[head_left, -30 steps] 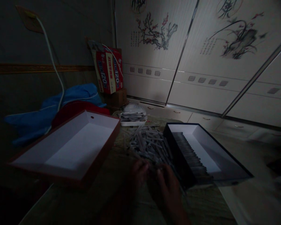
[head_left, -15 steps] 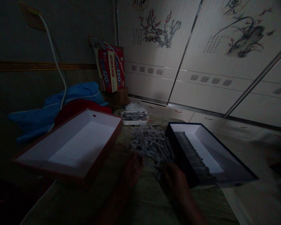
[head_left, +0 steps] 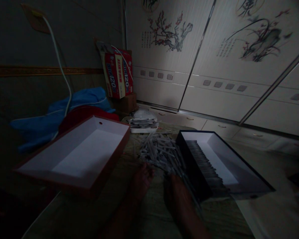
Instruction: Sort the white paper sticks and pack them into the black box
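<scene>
A loose heap of thin, greyish, pen-like sticks (head_left: 159,149) lies on the table between two boxes. At the heap's near left edge is my left hand (head_left: 141,181), its fingers curled together; whatever they hold is too dark to make out. My right hand (head_left: 178,192) reaches to the near right side of the heap, back of the hand up, with its fingertips lost in shadow. Several long sticks lie just right of it, along the dark box (head_left: 196,179). Inside that box, similar sticks (head_left: 205,164) line up in a row along its left side.
On the left stands a red-edged box (head_left: 109,169) with a white inside. Behind the heap sits a white tray (head_left: 144,130) of more sticks. Blue cloth (head_left: 82,99), a white cable (head_left: 57,53) and a red printed carton (head_left: 118,74) are farther back, beside white cabinet doors (head_left: 161,93).
My right hand has shifted left, closer to my left hand, uncovering sticks beside the dark box. My left hand has hardly moved.
</scene>
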Demonstrator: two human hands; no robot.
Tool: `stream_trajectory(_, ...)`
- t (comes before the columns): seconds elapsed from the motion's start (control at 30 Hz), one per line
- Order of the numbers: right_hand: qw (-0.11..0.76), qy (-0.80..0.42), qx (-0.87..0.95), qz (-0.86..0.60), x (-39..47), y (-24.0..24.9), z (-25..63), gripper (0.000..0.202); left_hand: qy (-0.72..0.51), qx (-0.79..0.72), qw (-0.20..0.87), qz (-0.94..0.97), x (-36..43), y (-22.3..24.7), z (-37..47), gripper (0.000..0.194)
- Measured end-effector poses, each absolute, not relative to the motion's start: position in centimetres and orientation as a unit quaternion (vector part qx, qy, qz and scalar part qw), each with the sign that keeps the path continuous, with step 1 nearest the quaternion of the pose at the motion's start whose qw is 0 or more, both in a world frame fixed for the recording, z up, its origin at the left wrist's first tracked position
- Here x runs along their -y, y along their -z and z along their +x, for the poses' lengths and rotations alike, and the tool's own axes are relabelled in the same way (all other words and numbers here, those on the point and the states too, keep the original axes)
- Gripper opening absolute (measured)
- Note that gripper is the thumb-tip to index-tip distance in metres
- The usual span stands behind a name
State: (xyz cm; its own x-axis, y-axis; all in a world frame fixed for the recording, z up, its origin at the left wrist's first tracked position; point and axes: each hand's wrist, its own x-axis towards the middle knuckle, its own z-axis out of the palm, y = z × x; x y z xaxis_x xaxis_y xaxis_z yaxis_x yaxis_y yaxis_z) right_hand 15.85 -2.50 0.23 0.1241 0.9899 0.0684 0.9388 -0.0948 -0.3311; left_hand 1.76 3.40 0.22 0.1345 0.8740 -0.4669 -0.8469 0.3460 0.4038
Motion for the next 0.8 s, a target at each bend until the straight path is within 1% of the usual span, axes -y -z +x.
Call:
stream_trajectory(0.23,0.193,-0.059,0.697,-0.688,1.1,0.3,15.0,0.03,-0.563,-0.332,0.756,0.047,-3.5,-0.2,1.8,0.018)
stream_trajectory(0.37,0.241,-0.065,0.715,-0.653,0.3,0.2,14.6,0.04,-0.567,-0.326,0.755,0.048,-3.6,0.1,1.7,0.015)
stream_trajectory(0.43,0.259,-0.06,0.711,-0.651,0.1,0.1,15.0,0.039,-0.567,-0.321,0.757,0.046,-3.6,0.3,1.7,0.015)
stream_trajectory(0.5,0.242,-0.045,0.692,-0.678,0.1,-0.1,15.8,0.032,-0.565,-0.314,0.761,0.05,-3.7,0.5,1.7,0.014)
stream_trajectory(0.63,0.175,-0.016,0.676,-0.715,-0.1,-0.2,17.1,0.018,-0.559,-0.306,0.768,0.061,-3.7,1.0,1.9,0.011)
stream_trajectory(0.8,0.127,-0.002,0.71,-0.692,-0.8,-0.9,16.9,0.019,-0.55,-0.297,0.776,0.081,-3.7,1.5,1.8,0.007)
